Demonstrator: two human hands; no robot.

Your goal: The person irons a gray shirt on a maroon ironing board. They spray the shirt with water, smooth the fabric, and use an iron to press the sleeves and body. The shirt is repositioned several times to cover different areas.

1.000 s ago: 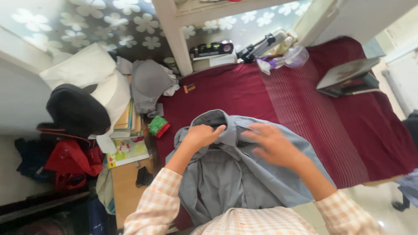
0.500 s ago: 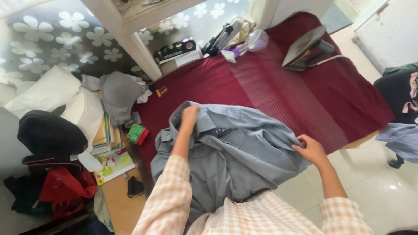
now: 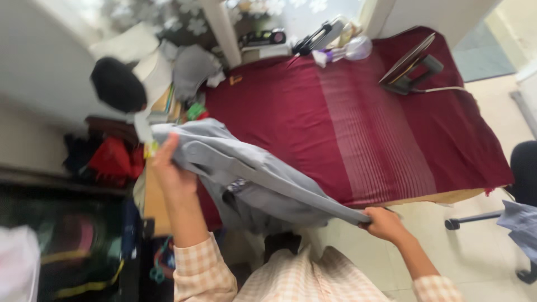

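Observation:
A grey button-up shirt (image 3: 251, 179) is stretched in the air between my two hands, in front of the near edge of a table covered in dark red cloth (image 3: 313, 123). My left hand (image 3: 170, 168) grips the shirt's upper end at the left, raised. My right hand (image 3: 383, 222) grips the lower end at the right, below the table's edge. I wear orange-and-white checked sleeves. The shirt hangs slack in the middle.
A clothes iron (image 3: 411, 70) stands at the table's far right. A spray bottle (image 3: 344, 51) and small tools lie at the far edge. Books, grey cloth (image 3: 190, 67), a black cap (image 3: 117, 84) and red bags (image 3: 112, 159) pile up at left. An office chair (image 3: 517, 184) stands right.
The shirt has come off the table and now hangs between my hands. My left hand rose and went left; my right hand dropped lower. The view swung left.

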